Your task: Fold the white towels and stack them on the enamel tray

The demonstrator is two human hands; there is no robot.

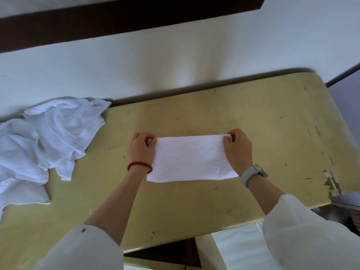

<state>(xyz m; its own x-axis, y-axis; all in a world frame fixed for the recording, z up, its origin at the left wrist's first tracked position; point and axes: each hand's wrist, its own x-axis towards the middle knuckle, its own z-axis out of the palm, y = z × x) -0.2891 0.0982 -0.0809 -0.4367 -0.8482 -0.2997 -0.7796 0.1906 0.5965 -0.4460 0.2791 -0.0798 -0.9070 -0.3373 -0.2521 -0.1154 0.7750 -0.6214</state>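
While both forearms reach out from loose white sleeves [303, 236] at the near edge of the yellow table [194, 203], a person works a folded white towel [191, 158] lying flat at the table's middle. The towel forms a long rectangle, its near edge toward the person and its far edge toward the pale wall [155, 61].

The left hand [141, 151], a red bead bracelet [139, 166] at its wrist, pinches the towel's far left corner between thumb and curled fingers. The right hand [238, 151], a pale watch [253, 173] strapped to its wrist, pinches the far right corner the same way. Both palms lie over the short ends of the towel.

Left of the folded towel, well apart from it, a heap of unfolded white towels [48, 137] lies crumpled on the table, reaching from the table's far edge toward the near side and running off the left border of the view. A small red-printed label [8, 181] shows on one of the nearer pieces.

Right of the folded towel, past the table's chipped right edge, a grey metal rim [345, 200] pokes into view; what it belongs to, and whether it holds anything, cannot be told. No tray can be plainly made out.

Beyond the towel the scuffed tabletop runs to the wall, where a dark band [116, 22] crosses high above.
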